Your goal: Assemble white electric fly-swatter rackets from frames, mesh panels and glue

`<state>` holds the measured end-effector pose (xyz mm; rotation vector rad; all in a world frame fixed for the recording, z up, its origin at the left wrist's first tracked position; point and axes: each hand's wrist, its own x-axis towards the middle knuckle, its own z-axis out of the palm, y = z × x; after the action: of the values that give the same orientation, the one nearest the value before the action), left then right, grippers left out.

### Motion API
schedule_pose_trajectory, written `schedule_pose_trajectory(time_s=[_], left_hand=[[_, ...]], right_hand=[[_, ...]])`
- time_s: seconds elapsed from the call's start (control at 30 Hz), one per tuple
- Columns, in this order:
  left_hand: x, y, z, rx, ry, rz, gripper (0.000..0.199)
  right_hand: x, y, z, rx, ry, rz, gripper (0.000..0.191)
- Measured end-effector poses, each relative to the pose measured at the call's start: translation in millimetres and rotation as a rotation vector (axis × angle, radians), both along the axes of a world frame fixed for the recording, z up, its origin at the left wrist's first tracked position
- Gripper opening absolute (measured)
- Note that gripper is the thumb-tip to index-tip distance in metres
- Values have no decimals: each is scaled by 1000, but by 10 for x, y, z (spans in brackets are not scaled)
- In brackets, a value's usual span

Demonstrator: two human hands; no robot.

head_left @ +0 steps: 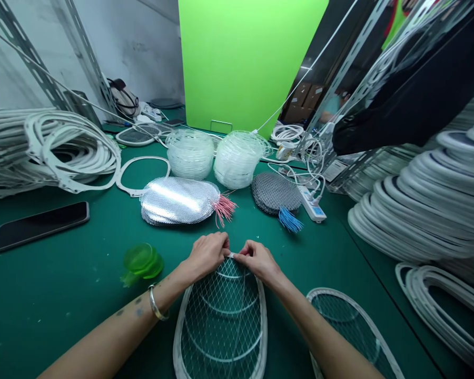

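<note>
A long oval net frame with a white rim and diamond mesh lies at the bottom centre, pale hoops showing through the mesh. At its far tip, my left hand pinches the rim from the left, fingers closed. Close beside it on the right, my right hand also pinches the rim with thumb and finger. A short bit of white rim shows between the two fingertips. A second netted frame lies partly under my right forearm.
Beyond my hands are silver mesh ovals, dark mesh ovals and clear coils. Green discs and a phone lie left. White hoops are piled at left, white frames at right. A power strip stands back right.
</note>
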<state>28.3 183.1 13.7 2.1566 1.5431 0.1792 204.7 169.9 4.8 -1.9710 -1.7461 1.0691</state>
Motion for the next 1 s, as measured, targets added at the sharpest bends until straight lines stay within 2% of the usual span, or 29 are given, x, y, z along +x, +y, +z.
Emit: schedule_pose_trajectory(time_s=[0.37, 0.7, 0.87, 1.0], left_hand=[[-17, -49, 9, 47, -25, -50, 11], [27, -13, 87, 28, 23, -84, 16], [54, -34, 149, 35, 47, -64, 16], [82, -55, 135, 48, 76, -67, 15]], right_hand=[[6, -75, -20, 40, 43, -5, 24], [135, -52, -155, 47, 198, 45, 30], [146, -98, -108, 78, 176, 39, 34], [116, -124, -55, 77, 132, 47, 29]])
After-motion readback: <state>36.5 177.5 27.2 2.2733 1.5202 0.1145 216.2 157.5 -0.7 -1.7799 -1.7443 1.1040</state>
